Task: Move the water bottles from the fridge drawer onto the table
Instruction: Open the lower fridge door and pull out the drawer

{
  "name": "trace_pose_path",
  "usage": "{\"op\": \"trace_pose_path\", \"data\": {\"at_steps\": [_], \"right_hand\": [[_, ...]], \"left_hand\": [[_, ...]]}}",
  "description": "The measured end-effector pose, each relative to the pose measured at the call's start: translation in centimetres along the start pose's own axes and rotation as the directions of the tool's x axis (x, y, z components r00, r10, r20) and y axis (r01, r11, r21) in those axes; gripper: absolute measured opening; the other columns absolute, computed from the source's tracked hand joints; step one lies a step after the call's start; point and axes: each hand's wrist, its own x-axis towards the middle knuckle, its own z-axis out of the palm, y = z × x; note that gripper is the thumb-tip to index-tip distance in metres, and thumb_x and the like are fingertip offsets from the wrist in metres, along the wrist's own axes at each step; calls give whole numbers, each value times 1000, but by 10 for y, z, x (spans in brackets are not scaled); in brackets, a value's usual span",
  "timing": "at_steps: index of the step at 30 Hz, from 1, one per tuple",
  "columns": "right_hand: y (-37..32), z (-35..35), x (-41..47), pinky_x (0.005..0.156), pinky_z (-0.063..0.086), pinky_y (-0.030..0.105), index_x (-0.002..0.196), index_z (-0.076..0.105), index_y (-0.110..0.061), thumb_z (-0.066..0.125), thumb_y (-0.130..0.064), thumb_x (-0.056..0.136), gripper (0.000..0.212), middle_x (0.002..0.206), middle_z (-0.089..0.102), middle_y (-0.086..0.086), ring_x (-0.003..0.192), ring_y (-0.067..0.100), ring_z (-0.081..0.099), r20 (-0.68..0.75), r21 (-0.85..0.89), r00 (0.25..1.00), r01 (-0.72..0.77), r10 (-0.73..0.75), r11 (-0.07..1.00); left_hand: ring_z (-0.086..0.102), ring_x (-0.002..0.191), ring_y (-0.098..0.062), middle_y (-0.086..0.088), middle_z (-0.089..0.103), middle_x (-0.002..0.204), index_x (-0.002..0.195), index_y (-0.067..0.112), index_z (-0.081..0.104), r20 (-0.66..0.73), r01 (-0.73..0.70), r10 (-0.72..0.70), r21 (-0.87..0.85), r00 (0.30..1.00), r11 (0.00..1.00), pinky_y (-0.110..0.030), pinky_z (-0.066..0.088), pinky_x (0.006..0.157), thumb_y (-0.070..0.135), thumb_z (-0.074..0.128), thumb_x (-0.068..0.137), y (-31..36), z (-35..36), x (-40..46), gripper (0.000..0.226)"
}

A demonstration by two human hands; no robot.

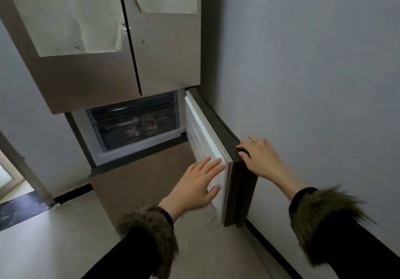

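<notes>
Nearest us, our left hand (194,183) is spread flat, fingers straight, against the white inner face of the small door (207,148), grasping nothing. Our right hand (259,159) lies over the door's dark top outer corner, fingers loosely bent on the edge; whether it truly grips or merely rests we cannot tell for sure, but it looks like a light hold. Both forearms reach forward from fur-cuffed black sleeves (149,233), left low, right a little higher beside the wall (313,62).

We judge that we are at the opening step: the door is swung wide to the right, and nothing has been taken out.

Beyond the door the drawer (136,125) sits in its dark compartment, seemingly pushed in. Something pale and reddish shows through its clear front, but we cannot make out bottles there. No table is in view.

The next move, as we see it, calls for letting go of the door, reaching in to the drawer front, and pulling it out.

Farther up, the fridge (151,62) doors above are shut, with papers (71,14) stuck on them.
</notes>
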Motion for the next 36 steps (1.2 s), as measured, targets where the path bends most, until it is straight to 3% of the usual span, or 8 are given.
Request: {"op": "trace_pose_path", "data": {"at_steps": [5, 8, 11, 16, 21, 31, 34, 36], "right_hand": [[11, -3, -7, 115, 5, 47, 145, 27, -25, 31, -44, 97, 51, 153, 25, 0, 143, 18, 14, -44, -106, 999, 8, -13, 994], [-5, 0, 1, 117, 5, 49, 146, 22, -26, 32, -50, 95, 57, 155, 22, 0, 144, 18, 12, -54, -84, 995, 79, -84, 993], [-30, 9, 18, 116, 6, 48, 146, 23, -26, 33, -50, 95, 57, 153, 26, -1, 143, 17, 15, -68, -101, 979, 186, -193, 977], [-75, 32, 58, 116, 6, 45, 145, 25, -24, 35, -49, 95, 57, 151, 30, -2, 142, 15, 20, -43, -61, 948, 313, -316, 948], [-112, 68, 114, 116, 4, 43, 146, 22, -26, 32, -50, 95, 57, 154, 24, -2, 143, 15, 15, 22, -41, 921, 391, -390, 920], [-161, 163, 259, 116, -1, 44, 146, 24, -25, 35, -48, 95, 57, 153, 25, -2, 144, 16, 13, 156, -28, 881, 456, -447, 889], [-169, 189, 300, 117, 2, 43, 145, 26, -24, 37, -46, 96, 55, 152, 28, -1, 142, 15, 18, 170, 87, 897, 400, -409, 912], [-174, 206, 323, 117, 11, 41, 144, 30, -21, 40, -41, 96, 52, 150, 32, 1, 140, 16, 24, 174, 342, 933, 244, -316, 907]], "left_hand": [[6, 144, -13, 7, 12, 156, 145, 30, 20, -43, 101, -100, 10, 994, 995, -38, 9, 119, 46, 39, 92, -17, -12, -1, 58], [12, 144, -15, 5, 15, 156, 145, 29, 21, -99, 156, -151, 48, 984, 987, -34, 9, 117, 56, 25, 85, -39, -18, -10, 66], [13, 143, -13, 5, 15, 155, 145, 27, 21, -161, 251, -247, 4, 955, 968, -26, 7, 112, 50, 35, 91, -64, -24, -22, 60], [20, 141, -13, 4, 21, 154, 144, 24, 25, -203, 400, -401, -48, 893, 915, -32, 18, 116, 42, 44, 93, -112, -32, -45, 58], [22, 141, -14, 2, 25, 153, 144, 23, 26, -209, 520, -520, -60, 828, 852, -33, 20, 116, 40, 45, 93, -168, -26, -57, 57], [27, 138, -12, 1, 30, 150, 143, 21, 28, -177, 611, -620, -108, 764, 784, -19, 14, 109, 36, 44, 94, -314, 10, -26, 54], [28, 136, -11, 2, 31, 149, 143, 23, 28, -129, 663, -706, -262, 697, 702, -20, 18, 108, 36, 46, 94, -356, 22, -7, 53], [30, 134, -11, 2, 34, 147, 141, 22, 32, -78, 668, -809, -521, 583, 532, -20, 23, 105, 33, 47, 94, -377, 26, 10, 51]]}}
